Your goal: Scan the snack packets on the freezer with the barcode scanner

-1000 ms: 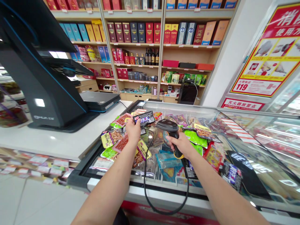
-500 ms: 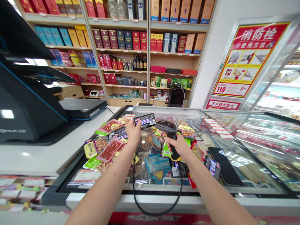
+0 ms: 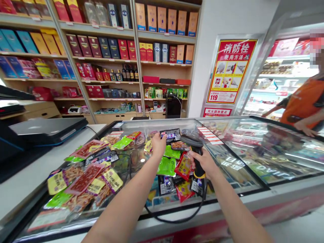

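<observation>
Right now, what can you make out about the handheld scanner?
The handheld scanner looks like dark, matte plastic, with a broad head on a handle and a yellow band near its base. The right hand grips the handle, hiding part of it. It is held roughly upright over the freezer's glass top, its head beside the black packet; whether they touch is unclear. A black cable hangs below in a loop.

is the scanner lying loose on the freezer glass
No, the right hand has its fingers closed around the scanner.
</observation>
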A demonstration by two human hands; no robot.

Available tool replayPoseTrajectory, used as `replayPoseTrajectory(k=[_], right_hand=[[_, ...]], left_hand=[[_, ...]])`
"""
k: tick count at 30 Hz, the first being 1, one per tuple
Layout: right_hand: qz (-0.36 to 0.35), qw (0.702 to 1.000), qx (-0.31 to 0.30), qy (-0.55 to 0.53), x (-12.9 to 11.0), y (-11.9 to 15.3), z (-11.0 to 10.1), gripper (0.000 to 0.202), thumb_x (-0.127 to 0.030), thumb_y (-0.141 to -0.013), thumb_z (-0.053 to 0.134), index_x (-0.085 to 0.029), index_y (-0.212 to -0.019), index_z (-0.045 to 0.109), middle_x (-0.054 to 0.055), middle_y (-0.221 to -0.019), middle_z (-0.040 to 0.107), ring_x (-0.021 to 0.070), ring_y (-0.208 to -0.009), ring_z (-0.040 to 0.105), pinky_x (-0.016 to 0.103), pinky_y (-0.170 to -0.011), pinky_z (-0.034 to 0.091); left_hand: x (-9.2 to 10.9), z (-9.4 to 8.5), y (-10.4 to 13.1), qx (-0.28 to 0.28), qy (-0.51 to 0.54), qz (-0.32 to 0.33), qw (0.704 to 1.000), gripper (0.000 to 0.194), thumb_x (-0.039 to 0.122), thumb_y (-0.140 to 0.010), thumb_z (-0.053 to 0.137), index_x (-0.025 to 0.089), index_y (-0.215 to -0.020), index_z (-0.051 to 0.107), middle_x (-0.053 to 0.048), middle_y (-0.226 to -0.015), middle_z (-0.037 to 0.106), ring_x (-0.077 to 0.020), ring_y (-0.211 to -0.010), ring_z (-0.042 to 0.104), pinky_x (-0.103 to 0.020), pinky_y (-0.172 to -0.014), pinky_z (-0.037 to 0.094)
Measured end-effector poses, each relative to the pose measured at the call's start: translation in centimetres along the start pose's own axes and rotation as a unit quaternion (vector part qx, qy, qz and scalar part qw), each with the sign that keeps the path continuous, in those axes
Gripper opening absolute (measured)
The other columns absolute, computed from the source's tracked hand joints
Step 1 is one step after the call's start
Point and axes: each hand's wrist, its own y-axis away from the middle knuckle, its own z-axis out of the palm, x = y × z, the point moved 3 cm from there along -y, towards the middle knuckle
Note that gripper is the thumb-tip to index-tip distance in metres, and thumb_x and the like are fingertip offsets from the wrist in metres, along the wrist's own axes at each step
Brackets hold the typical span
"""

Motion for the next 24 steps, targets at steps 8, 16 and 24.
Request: replayPoseTrajectory(k=[8,16,24], right_hand=[[-0.005,0.998,0.056,-0.011,-0.4,1.2,-3.7,0.041,-0.048,-0.061,0.079,-0.018,-0.079,0.058,-0.007,-0.047,0.054,0.0083,-0.036,0.045,0.021,-0.036,0.037],[0.027,0.998,0.048,-0.005,0.5,1.7,-4.3,0.037,-0.045,-0.060,0.082,-0.019,-0.075,0.059,-0.006,-0.047,0.054,0.0101,-0.038,0.046,0.023,-0.037,0.039],[0.047,0.996,0.038,0.058,2.7,1.2,-4.8,0.036,-0.043,-0.056,0.082,-0.019,-0.054,0.056,-0.002,-0.045,0.054,0.0119,-0.040,0.048,0.024,-0.039,0.041]], left_hand=[[1.0,3.4,1.3,-0.041,-0.143,0.014,0.989,0.008,0.024,-0.077,0.059,0.017,-0.075,0.063,-0.007,-0.077,0.069,-0.0216,-0.076,0.064,-0.029,-0.071,0.044],[0.5,4.0,1.8,-0.063,-0.226,0.005,0.972,0.031,0.020,-0.078,0.060,0.016,-0.108,0.064,-0.014,-0.103,0.070,-0.0259,-0.102,0.064,-0.034,-0.089,0.044],[1.1,2.0,2.8,-0.040,-0.213,0.033,0.976,0.046,0.027,-0.078,0.065,0.019,-0.122,0.059,-0.016,-0.145,0.042,-0.0295,-0.132,0.042,-0.044,-0.111,0.029]])
